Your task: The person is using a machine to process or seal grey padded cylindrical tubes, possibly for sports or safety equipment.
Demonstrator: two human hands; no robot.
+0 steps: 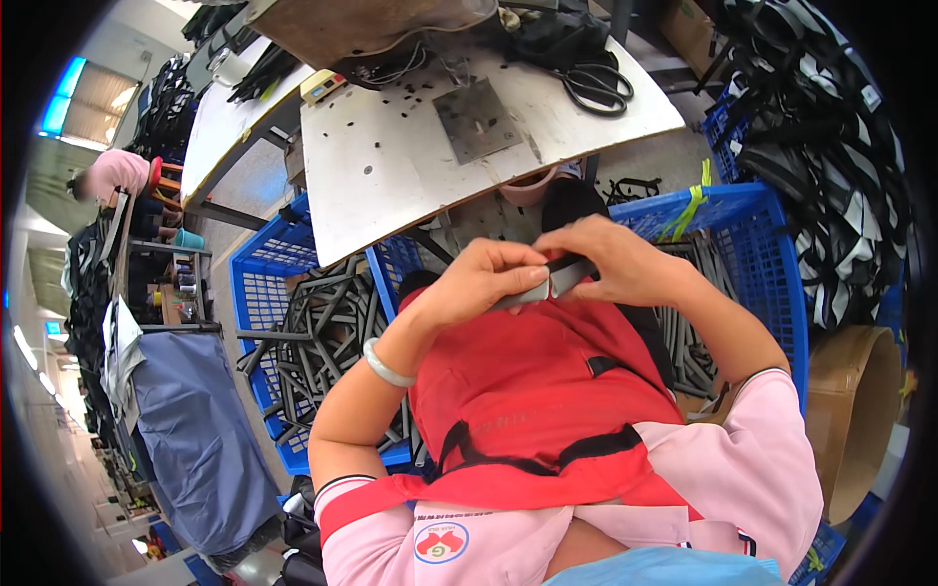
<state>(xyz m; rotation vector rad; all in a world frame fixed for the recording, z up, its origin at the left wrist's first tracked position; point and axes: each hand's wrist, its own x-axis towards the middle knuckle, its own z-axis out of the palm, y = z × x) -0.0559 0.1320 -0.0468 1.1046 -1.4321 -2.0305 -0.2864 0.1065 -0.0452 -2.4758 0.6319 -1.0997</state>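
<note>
My left hand (484, 278) and my right hand (625, 259) meet above my lap, in front of a red apron (537, 376). Between the fingers of both is a grey tube-like piece (531, 296) with a pale inner side, and a dark strip shows beside it under my right fingers. A narrow gap parts the grey at the middle; whether it is one piece or two I cannot tell. Each hand pinches its side of the gap with thumb and fingers. Many similar grey tubes (322, 327) lie heaped in a blue crate (256, 266) at left.
Another blue crate (762, 210) with grey tubes stands at right, a yellow-green tie on its rim. Ahead, a white table (362, 186) carries a metal plate (476, 119), black scissors (598, 90) and a machine (371, 34). Black straps (831, 146) hang at right above a cardboard box (850, 420).
</note>
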